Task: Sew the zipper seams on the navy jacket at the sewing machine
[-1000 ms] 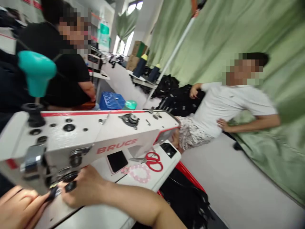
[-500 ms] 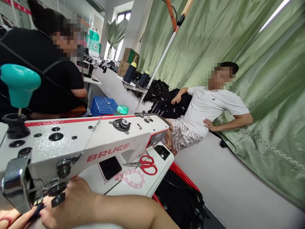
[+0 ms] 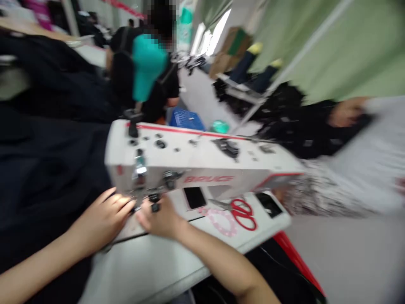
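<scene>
Left hand [image 3: 103,217] and right hand [image 3: 160,217]: fingers bent and close to each other beneath the needle end of the sewing machine [image 3: 196,158]. A small dark piece [image 3: 133,210], blurred, shows at the left hand's fingertips; whether either hand grips it cannot be told. Right of the right hand's fingers, on the table [image 3: 152,261], lie a phone [image 3: 195,198], a pink beaded ring [image 3: 223,223] and red-handled scissors [image 3: 243,214].
</scene>
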Tool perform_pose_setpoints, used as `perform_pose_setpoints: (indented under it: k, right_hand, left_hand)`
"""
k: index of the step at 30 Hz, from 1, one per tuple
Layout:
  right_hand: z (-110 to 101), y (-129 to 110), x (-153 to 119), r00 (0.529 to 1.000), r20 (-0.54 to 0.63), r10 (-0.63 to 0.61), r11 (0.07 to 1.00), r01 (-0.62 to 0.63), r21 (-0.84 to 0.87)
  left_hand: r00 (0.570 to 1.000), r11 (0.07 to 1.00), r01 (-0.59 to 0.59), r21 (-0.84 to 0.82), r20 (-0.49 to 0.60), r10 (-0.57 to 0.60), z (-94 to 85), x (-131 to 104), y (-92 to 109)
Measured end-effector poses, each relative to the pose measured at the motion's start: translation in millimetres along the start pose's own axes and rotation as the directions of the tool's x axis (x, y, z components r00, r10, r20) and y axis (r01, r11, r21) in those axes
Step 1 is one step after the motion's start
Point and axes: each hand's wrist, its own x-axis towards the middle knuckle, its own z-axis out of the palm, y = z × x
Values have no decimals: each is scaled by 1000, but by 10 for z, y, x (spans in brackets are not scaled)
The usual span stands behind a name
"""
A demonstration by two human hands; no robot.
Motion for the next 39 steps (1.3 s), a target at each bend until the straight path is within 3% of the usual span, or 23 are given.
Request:
perform_pose_setpoints:
  k: [2,4,7,19,24,27,30,33,39]
  right_hand:
    - [10,-16,-19,998,-41,55,998,-54,19]
    - [62,-3,-18,996,-37,77,995,-74,65]
    - [144,0,-23,997,-19,71,993,-69,93]
    - [127,-52,-13,996,-50,74,997,-73,10]
    - [102,-39,10,996,-28,83,995,-82,52]
    - [78,20,15,996,-14,91,981,-88,171]
    - [70,121,-12,985,-8,174,900,-156,406]
    - [113,223,-57,936,1,353,768,-290,572]
    - [295,325,-87,889,34,456,682,-374,628]
  left_hand:
    - [992,997,6,71,125,-14,-150,22,49]
    - [972,998,22,62,232,-35,-163,67,30]
    - [954,997,44,57,294,-59,-130,74,-14]
    - [965,998,30,60,260,-44,-171,81,9]
    - [959,997,52,60,274,-67,-153,80,10]
    - [959,997,48,64,278,-64,-146,80,8]
    - [960,995,43,88,273,-66,-145,79,2]
    - [958,994,38,107,279,-66,-145,74,-5]
    - [954,995,41,93,291,-66,-113,67,-24]
